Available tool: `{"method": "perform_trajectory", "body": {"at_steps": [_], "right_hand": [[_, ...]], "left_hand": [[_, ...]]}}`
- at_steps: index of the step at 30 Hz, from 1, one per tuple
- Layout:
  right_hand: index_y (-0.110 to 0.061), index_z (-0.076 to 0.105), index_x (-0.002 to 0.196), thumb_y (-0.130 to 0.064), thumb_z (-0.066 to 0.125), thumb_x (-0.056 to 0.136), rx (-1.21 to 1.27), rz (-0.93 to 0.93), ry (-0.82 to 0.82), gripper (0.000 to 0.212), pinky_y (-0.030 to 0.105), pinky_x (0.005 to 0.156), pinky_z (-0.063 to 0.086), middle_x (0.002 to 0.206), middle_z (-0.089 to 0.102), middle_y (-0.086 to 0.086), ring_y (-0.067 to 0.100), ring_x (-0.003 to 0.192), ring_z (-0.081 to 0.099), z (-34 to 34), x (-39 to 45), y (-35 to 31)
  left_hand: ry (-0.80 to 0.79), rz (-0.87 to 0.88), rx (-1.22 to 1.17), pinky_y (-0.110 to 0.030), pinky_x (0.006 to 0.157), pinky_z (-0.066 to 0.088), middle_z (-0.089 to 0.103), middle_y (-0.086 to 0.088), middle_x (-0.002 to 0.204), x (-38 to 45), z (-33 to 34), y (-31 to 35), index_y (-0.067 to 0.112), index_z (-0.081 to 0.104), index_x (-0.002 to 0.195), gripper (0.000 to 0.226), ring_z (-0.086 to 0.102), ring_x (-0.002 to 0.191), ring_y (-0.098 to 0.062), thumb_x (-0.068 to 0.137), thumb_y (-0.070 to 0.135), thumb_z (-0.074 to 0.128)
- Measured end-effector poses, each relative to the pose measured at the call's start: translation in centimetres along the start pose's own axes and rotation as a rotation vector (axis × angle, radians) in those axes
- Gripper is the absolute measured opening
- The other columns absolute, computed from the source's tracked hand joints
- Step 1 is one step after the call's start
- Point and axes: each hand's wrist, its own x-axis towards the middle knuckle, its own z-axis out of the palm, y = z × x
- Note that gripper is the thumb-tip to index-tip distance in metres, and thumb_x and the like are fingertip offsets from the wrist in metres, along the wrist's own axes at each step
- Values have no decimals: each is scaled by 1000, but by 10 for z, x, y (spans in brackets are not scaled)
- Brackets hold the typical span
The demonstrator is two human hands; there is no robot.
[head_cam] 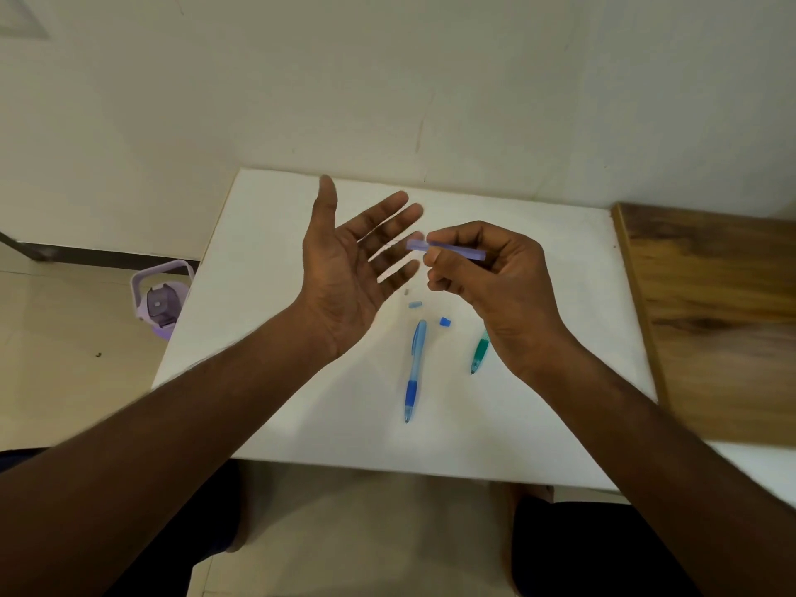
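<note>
My right hand pinches a translucent blue pen barrel above the white table, the barrel's free end pointing left. My left hand is held up beside it, palm open and fingers spread, empty; its fingertips are close to the barrel's end. On the table below lie a whole blue pen, a green pen partly hidden by my right wrist, a small pale blue piece, a small dark blue cap and a tiny grey piece.
A wooden-topped surface adjoins the table on the right. A purple bottle stands on the floor by the table's left edge. The wall runs right behind the table. My knees show below the front edge.
</note>
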Motion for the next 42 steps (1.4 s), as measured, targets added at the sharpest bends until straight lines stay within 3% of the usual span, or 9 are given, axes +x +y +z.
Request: {"method": "perform_trajectory", "body": {"at_steps": [3,6,13,24,29,35,38,42], "right_hand": [[-19,81,102,-13,80,91,39,15,13,13,35,81,64,94,81,5,23,79,76,-7,4,-2],[-19,81,101,-9,79,91,72,8,28,14,35,80,63,95,80,8,24,79,75,-12,6,-5],[-18,80,102,-9,78,93,66,7,60,13,35,81,64,97,81,8,26,80,76,-16,8,-4],[-14,80,101,-5,78,92,97,7,22,13,35,79,62,97,79,11,25,78,73,-12,6,-1],[-18,79,99,-6,79,91,79,11,19,14,32,78,63,96,80,6,22,76,75,-8,5,4],[-16,79,99,-7,80,90,110,62,16,13,32,78,63,96,81,8,24,78,76,-6,4,11],[-14,79,99,-6,79,91,145,113,2,12,34,79,64,94,81,11,25,79,77,-3,2,16],[-11,78,105,-9,78,92,179,218,-8,13,32,75,64,96,82,8,23,81,78,4,-1,23]], "left_hand": [[198,38,232,-32,78,52,78,15,102,-1,-7,2,31,84,108,44,67,88,-12,98,62,56],[264,138,424,-32,72,49,74,14,89,-3,-9,-1,31,84,97,28,62,78,-10,99,50,64],[239,257,598,-29,69,50,79,16,89,-7,-5,-7,32,85,98,34,66,71,-4,95,61,67],[248,303,609,-28,66,48,80,12,88,-3,-10,-6,31,84,94,22,64,67,1,94,51,75],[251,353,632,-10,58,49,78,17,78,1,-9,-9,32,81,94,7,66,68,5,97,34,76],[254,414,731,-17,71,51,78,20,84,-1,-9,-5,31,80,98,8,69,77,6,97,38,75],[245,516,868,-22,81,57,80,18,94,-3,-8,0,33,79,102,10,73,91,-6,99,41,73],[220,616,1032,-11,82,53,77,19,100,-5,-9,7,30,77,105,17,68,91,-2,100,45,70]]}}
